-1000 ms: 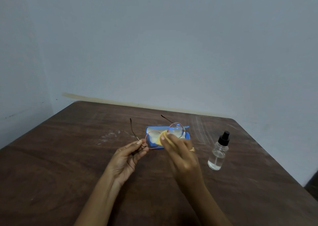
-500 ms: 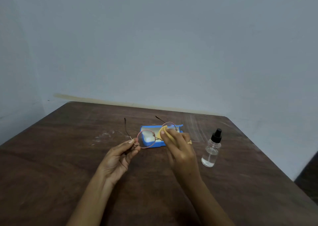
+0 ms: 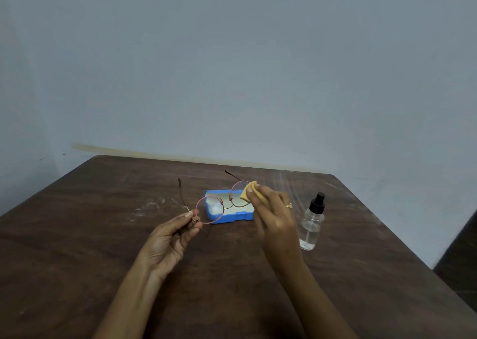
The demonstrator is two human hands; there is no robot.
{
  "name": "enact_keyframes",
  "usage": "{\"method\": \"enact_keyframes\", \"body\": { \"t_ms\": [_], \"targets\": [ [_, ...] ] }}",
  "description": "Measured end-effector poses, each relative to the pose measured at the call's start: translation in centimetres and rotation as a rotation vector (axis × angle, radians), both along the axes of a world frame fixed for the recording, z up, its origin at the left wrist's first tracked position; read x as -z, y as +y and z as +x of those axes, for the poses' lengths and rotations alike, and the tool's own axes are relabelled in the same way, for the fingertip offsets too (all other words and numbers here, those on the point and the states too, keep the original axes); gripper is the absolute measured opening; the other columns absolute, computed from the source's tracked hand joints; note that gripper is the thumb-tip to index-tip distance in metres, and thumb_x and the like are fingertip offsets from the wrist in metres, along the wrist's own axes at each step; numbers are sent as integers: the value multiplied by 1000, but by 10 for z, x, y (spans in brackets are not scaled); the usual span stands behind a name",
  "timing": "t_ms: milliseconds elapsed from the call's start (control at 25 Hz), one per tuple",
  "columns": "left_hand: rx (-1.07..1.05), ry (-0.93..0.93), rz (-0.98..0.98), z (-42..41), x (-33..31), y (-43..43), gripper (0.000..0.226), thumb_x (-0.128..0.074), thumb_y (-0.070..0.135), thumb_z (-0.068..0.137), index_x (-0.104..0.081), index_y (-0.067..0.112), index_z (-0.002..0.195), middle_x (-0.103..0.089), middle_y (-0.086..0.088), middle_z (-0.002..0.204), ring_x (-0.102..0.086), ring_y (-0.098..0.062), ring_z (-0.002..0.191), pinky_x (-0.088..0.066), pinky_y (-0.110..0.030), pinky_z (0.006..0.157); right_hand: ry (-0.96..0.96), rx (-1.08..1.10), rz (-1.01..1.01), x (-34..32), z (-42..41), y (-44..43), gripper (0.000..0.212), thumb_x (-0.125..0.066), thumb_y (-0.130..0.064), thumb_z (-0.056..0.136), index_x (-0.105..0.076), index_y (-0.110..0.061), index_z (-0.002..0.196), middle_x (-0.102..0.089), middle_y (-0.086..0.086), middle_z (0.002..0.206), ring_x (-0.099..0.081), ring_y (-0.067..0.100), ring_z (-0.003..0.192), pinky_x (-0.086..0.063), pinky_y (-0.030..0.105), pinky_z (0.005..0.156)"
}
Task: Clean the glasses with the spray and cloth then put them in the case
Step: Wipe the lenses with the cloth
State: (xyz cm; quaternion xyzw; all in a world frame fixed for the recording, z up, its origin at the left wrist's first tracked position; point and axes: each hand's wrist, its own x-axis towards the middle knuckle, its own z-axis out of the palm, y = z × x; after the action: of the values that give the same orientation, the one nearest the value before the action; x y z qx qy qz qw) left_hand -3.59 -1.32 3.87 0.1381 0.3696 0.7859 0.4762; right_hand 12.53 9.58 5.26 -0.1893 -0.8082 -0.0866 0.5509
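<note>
Round thin-rimmed glasses [image 3: 224,205] hang above the table with their arms unfolded and pointing away from me. My left hand [image 3: 171,238] pinches the frame at its left hinge. A yellow cloth [image 3: 248,193] is pinched in my right hand [image 3: 273,214] against the outer edge of the right lens. Behind and under the glasses lies an open blue case [image 3: 232,217] with a pale lining. The clear spray bottle [image 3: 312,222] with a black nozzle stands upright just right of my right hand.
The brown wooden table [image 3: 103,235] meets a grey wall along its far edge. White scuff marks show left of the case. The table's right edge drops off close beyond the spray bottle.
My right hand has slid the cloth from the bridge side across the right lens to its outer edge. My left hand keeps its grip on the hinge.
</note>
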Motion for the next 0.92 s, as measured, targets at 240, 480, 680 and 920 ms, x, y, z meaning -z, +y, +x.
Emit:
{"method": "enact_keyframes", "body": {
  "t_ms": [240, 480, 680, 920],
  "targets": [
    [9, 27, -11, 0, 2, 0, 43, -44, -2, 87, -73, 2, 55, -69, -6, 52, -66, -11, 45, -52, -16, 41, -8, -1, -14, -9, -13, -7, 30, -47, 0, 84, -66, 0, 107, -68, 15, 106, -60, 27, 89, -56, 32, 62],
    [-5, -2, 2, 1, 0, 0, 42, -44, -2, 87, -73, 2, 57, -69, -9, 53, -66, -12, 46, -52, -15, 41, -38, -24, 89, 3, -18, -12, 28, -48, -1, 83, -67, -1, 104, -70, 12, 102, -46, 15, 91, -50, 25, 69],
    [-12, -52, -9, 0, -1, 0, 17, -61, -3, 68, -72, 0, 56, -69, -9, 52, -65, -11, 44, -51, -15, 40, -51, -51, 93, 16, -11, -10, 28, -57, 4, 80, -66, -1, 106, -69, 12, 103, -48, 16, 89, -52, 28, 65],
    [7, -84, 33, -2, -1, -3, 31, -74, 7, 29, -71, -2, 58, -69, -9, 53, -65, -13, 44, -52, -16, 40, -68, -28, 82, 20, 1, -4, 32, -63, 6, 75, -66, -1, 106, -70, 13, 103, -48, 15, 90, -55, 28, 62]
  ]
}}
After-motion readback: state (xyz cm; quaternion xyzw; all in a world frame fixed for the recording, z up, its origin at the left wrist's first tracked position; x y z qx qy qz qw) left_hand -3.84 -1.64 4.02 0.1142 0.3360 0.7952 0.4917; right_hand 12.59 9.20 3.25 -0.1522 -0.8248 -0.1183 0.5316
